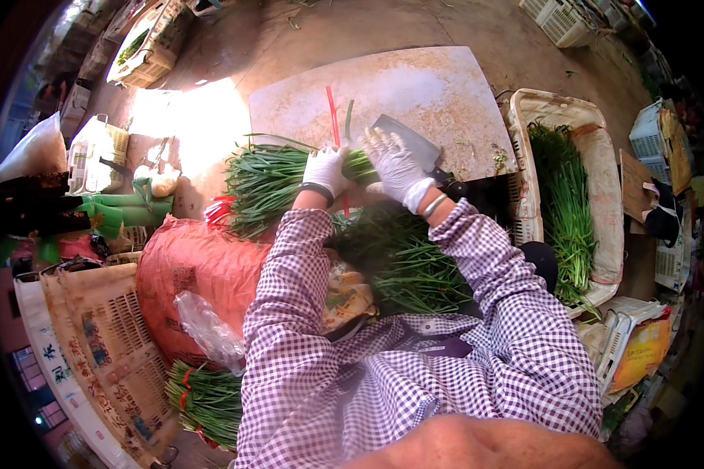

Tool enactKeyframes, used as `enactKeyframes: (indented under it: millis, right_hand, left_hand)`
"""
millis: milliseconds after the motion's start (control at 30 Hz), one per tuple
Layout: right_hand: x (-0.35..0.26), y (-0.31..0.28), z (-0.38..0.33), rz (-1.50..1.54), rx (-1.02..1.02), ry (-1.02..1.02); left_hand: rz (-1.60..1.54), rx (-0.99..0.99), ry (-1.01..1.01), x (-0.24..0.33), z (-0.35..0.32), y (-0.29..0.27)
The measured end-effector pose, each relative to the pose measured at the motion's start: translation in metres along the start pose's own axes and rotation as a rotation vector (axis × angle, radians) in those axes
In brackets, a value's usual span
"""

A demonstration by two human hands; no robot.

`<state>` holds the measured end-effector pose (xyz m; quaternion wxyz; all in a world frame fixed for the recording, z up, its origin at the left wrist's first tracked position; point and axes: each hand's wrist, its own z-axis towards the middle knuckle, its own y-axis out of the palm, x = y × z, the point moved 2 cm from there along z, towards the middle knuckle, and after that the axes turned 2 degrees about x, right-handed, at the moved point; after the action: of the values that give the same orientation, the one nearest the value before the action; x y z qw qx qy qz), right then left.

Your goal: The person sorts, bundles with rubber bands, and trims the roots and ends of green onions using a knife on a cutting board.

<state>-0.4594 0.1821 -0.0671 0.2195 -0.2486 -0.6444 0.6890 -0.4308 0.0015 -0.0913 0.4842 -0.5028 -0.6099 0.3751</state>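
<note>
A bunch of long green chives (267, 181) lies across the near side of a pale, dirt-marked board (368, 78). My left hand (326, 170), in a white glove, is closed around the bunch near its stalk end. With fingers stretched out and thumb apart, my white-gloved right hand (397, 166) rests against the stalk ends. A thin red tie strip (333, 113) sticks up past my left hand, and part of it shows below the bunch. Beyond my right hand a cleaver (411, 142) lies flat on the board, its dark handle toward me.
Loose chives (414, 270) lie beneath my forearms. At right stands a white crate (528, 195) of chives. A red sack (199, 273) and red strips (220, 211) are at left, above tied chive bundles (207, 402). More crates (145, 62) stand on the floor.
</note>
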Motion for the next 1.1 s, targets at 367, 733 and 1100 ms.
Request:
enactKeyframes:
  millis: [367,733,1100]
  right_hand:
    - [0.012,0.037,0.05,-0.02,-0.114,-0.067]
    - [0.112,-0.007,-0.05,-0.308,0.095,0.272]
    - [0.114,-0.073,-0.221,0.082,0.012,0.372]
  left_hand:
    - [0.158,0.024,-0.044,0.018,-0.003,-0.022]
    - [0.019,0.002,-0.114,-0.006,0.008,0.006]
    - [0.046,0.169,-0.096,-0.024,0.024,0.004]
